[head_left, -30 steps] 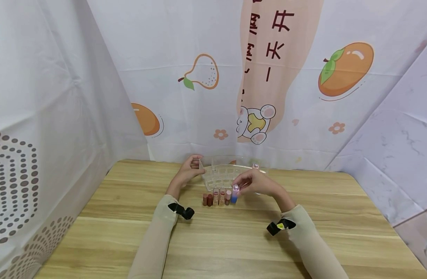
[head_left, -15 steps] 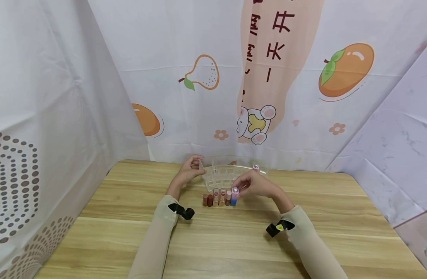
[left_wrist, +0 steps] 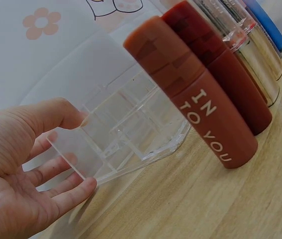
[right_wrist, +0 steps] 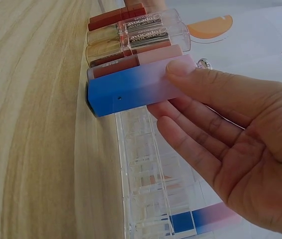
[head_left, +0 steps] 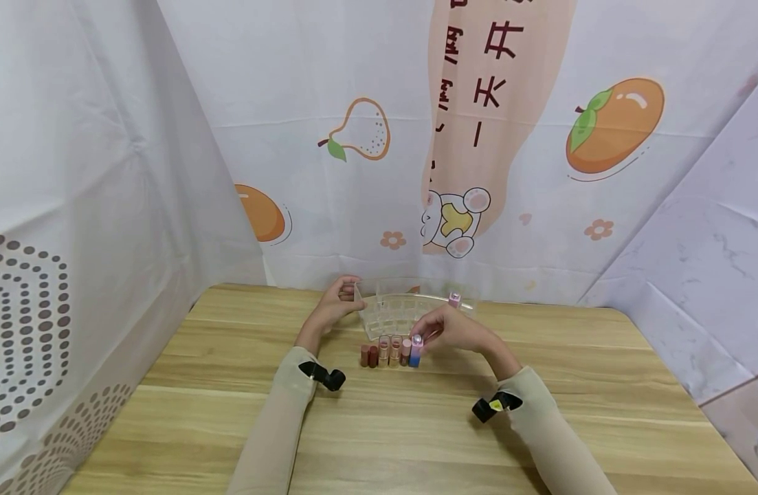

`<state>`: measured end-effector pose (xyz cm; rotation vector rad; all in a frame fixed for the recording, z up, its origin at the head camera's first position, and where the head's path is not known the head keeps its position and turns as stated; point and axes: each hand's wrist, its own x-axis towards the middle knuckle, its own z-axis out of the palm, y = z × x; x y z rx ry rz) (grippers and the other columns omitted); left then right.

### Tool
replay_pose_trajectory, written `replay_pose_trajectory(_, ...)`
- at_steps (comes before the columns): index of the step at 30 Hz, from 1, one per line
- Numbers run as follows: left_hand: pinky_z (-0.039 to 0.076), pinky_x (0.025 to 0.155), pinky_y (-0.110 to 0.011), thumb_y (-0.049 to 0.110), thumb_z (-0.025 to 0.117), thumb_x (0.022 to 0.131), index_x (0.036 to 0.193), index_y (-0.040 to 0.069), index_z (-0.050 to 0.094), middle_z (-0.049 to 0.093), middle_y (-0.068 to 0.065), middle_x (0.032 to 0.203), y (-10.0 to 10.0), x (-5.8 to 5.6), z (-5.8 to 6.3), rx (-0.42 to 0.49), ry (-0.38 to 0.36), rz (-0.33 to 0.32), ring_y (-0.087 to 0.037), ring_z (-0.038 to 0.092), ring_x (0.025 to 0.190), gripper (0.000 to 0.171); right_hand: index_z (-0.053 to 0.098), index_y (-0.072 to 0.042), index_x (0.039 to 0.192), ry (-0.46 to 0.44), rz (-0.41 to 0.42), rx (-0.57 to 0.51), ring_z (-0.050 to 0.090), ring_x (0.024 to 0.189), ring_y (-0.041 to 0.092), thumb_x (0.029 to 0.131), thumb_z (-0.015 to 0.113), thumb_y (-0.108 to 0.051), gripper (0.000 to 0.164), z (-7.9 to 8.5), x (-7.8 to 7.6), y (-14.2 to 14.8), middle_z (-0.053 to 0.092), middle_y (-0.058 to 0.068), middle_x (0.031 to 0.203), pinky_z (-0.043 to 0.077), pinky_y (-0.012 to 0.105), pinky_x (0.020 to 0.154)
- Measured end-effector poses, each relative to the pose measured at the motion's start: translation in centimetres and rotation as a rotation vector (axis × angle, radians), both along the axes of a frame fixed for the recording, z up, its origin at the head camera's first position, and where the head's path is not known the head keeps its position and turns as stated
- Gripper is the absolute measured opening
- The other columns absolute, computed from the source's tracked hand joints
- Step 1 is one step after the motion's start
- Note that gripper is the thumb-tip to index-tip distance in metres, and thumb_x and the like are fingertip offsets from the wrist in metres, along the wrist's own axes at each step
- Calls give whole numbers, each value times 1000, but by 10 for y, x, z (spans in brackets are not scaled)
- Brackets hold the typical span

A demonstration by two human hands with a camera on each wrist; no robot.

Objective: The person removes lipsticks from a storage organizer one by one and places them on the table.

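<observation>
My left hand [head_left: 335, 306] grips the left end of a clear compartmented organizer [left_wrist: 126, 119], thumb over its side wall and fingers behind and below. My right hand [head_left: 455, 328] pinches the upper pink part of a square pink-and-blue lipstick tube [right_wrist: 131, 87] with a silvery top. That tube stands at the right end of a row before the organizer. Beside it are a slim pink-capped tube [right_wrist: 145, 59], two clear-capped lipsticks [right_wrist: 153, 37], a dark red tube [left_wrist: 225, 69] and a brownish "INTO YOU" lip tube [left_wrist: 195, 94]. Another pink-and-blue tube [right_wrist: 213, 219] sits in the organizer's right end.
The wooden table [head_left: 391, 426] reaches back to a white printed curtain [head_left: 304, 206], close behind the organizer. More white cloth [head_left: 125, 172] hangs at the left, and a marbled sheet [head_left: 712, 261] hangs at the right.
My right hand has shifted slightly left and down, bringing the pink-and-blue tube closer to the row. The left hand and the organizer stay in place.
</observation>
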<state>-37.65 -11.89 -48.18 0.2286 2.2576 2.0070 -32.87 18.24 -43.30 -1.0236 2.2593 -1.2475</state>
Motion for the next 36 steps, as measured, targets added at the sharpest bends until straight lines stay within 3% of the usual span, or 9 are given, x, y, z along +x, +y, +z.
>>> replay_pose_trajectory(10,52,84,-22,-4,71,88,144,2,46,48,-26,136,-1,0,-1,7,13,-11,-37,54,122,61,76,2,104,-9,5,12,69,84,14,79,82,5,26,3,2,0,76,17,98,61,28,78)
replay_pose_trajectory(24,52,85,-23,-3,72,88,143,4,48,49,-24,136,-1,0,-3,-2,2,0,-36,54,124,60,75,3,105,-19,32,14,70,87,22,80,82,5,26,2,0,0,75,16,98,61,29,79)
replay_pose_trajectory(36,53,87,-25,-2,74,88,143,5,49,49,-22,135,-1,0,-2,-12,-8,7,-37,54,126,61,73,5,109,-40,55,-12,69,85,12,80,82,5,30,1,0,0,74,20,100,61,29,79)
